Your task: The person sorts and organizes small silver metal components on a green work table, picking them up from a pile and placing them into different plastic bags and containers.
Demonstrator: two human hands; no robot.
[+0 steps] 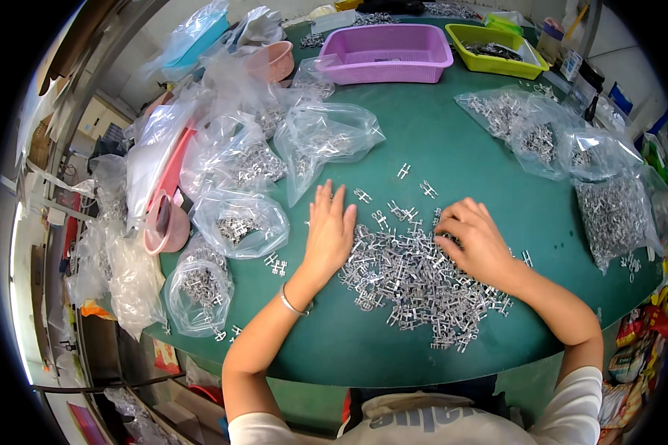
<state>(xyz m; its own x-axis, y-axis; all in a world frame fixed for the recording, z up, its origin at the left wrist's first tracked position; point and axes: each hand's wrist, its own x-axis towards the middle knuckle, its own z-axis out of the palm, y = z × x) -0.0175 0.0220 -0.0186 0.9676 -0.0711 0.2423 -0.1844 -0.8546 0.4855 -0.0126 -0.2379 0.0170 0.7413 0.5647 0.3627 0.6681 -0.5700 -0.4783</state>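
Note:
A heap of small silver metal pieces (430,285), shaped like little H-frames with looped ends, lies on the green table in front of me. My left hand (329,231) rests flat along the heap's left edge, fingers stretched out and holding nothing. At the upper right side of the heap, my right hand (473,239) has its fingers curled, with thumb and index close together. Whatever its fingertips pinch is too small to make out. Several loose metal pieces (401,211) lie just beyond the heap, between the hands.
Clear plastic bags of metal pieces (237,222) crowd the left side. More filled bags (616,211) sit at the right. A purple basket (386,74) and a yellow-green tray (538,70) stand at the back. A pink cup (174,230) is near the left edge.

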